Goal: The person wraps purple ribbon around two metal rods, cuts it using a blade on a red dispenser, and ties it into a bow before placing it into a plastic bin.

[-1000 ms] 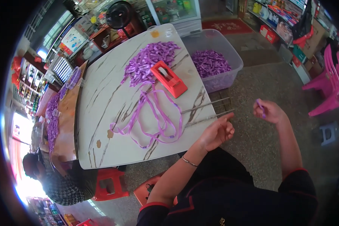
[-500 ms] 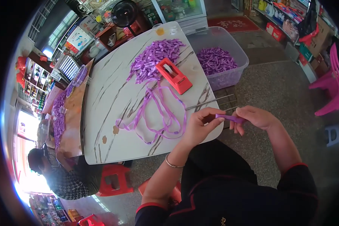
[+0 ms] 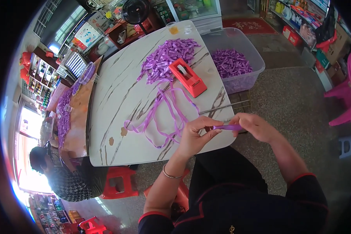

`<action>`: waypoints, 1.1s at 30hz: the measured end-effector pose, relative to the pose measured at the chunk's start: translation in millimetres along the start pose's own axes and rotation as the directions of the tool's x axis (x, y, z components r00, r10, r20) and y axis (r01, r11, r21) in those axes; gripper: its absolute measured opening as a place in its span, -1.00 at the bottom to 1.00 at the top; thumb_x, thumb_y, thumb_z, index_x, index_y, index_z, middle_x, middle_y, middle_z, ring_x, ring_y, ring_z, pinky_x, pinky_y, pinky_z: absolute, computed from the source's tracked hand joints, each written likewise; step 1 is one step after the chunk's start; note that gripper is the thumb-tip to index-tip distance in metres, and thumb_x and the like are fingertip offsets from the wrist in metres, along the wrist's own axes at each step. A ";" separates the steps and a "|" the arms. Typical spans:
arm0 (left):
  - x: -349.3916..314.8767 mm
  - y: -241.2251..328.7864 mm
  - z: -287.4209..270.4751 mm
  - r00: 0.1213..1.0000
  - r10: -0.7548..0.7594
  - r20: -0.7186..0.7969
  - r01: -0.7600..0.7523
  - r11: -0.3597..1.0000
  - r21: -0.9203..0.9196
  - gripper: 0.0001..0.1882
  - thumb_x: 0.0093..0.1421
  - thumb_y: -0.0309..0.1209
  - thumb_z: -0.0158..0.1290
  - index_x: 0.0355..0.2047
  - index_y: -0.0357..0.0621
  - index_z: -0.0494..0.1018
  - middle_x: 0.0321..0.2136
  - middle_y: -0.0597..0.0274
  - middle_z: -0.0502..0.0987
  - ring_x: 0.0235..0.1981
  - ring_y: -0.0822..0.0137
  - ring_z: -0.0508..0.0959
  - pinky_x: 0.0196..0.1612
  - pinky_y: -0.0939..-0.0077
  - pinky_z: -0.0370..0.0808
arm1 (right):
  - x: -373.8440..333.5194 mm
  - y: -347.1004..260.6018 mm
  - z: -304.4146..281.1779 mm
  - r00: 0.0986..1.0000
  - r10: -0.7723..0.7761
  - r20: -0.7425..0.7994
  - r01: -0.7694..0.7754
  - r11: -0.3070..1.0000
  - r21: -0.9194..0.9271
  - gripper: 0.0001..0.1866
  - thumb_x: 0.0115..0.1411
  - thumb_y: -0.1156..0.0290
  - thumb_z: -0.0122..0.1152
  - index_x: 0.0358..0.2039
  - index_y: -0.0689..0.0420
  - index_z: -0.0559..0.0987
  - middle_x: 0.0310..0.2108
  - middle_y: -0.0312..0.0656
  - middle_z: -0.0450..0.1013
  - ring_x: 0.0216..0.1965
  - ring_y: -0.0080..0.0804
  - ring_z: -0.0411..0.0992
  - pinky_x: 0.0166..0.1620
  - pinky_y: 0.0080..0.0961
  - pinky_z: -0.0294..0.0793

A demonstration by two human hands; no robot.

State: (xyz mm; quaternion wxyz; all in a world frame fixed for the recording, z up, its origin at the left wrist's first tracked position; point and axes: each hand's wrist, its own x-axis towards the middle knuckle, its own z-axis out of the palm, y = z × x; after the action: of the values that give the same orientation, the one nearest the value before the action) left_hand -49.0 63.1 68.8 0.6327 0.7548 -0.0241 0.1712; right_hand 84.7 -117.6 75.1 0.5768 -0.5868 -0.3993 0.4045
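Observation:
A short strip of folded purple ribbon (image 3: 228,127) stretches between my two hands, over the table's near right corner. My left hand (image 3: 197,136) pinches its left end between thumb and fingertips. At the other end, my right hand (image 3: 257,126) has its fingers closed round the strip and partly hides it. Long loose loops of purple ribbon (image 3: 156,117) lie on the table left of my hands. Beyond them sits a red tape dispenser (image 3: 199,89), touching a heap of folded purple ribbon bundles (image 3: 163,58).
The marble-patterned table (image 3: 113,89) has a thin metal rod (image 3: 226,106) jutting past its right edge. Beside it stands a clear plastic bin (image 3: 241,80) of purple bundles. Another person (image 3: 62,179) sits at a brown table on the left. A cup (image 3: 173,29) stands at the far end.
Both hands have shifted slightly left, over the table corner. The right hand has turned, its fingers now wrapped closer round the strip. The whole view has shifted slightly.

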 end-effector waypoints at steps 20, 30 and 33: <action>102.1 11.8 -152.1 0.882 0.189 -0.431 0.120 0.795 0.595 -0.60 0.05 -0.40 0.13 -0.08 -0.24 0.41 -0.31 0.16 0.53 -0.40 0.43 0.49 -0.36 0.57 0.42 | 64.8 22.6 41.7 0.990 -0.140 -0.007 0.127 0.919 -0.372 -0.86 0.12 0.42 0.08 -0.37 0.21 0.51 -0.51 -0.20 0.45 -0.44 -0.39 0.44 -0.29 -0.48 0.39; -33.0 -40.3 -130.1 0.924 0.078 -0.374 0.308 0.428 0.850 -0.37 0.15 -0.22 -0.01 0.14 -0.29 0.08 0.06 -0.14 0.22 0.11 -0.08 0.19 0.13 0.15 0.10 | 124.6 37.0 55.8 0.945 -0.312 -0.097 0.015 0.336 -0.942 -0.83 -0.01 0.36 0.15 -0.41 0.14 0.45 -0.39 -0.20 0.41 -0.37 -0.21 0.42 -0.36 -0.32 0.43; -64.5 -44.2 -115.9 0.863 -0.077 -0.500 0.500 0.275 0.821 -0.26 0.17 -0.07 -0.09 0.20 -0.28 -0.05 0.18 -0.19 0.03 0.22 -0.13 0.00 0.20 0.05 -0.06 | 135.4 53.6 61.5 0.946 -0.302 -0.116 -0.034 0.264 -0.964 -0.84 0.01 0.33 0.14 -0.46 0.14 0.43 -0.43 -0.19 0.41 -0.42 -0.22 0.43 -0.42 -0.32 0.42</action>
State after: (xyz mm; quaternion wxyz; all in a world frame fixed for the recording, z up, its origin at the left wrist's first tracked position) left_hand -124.9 171.8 24.6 0.0953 0.9216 0.3364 0.1688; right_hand 75.2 29.9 19.1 0.1894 -0.8281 -0.5248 -0.0545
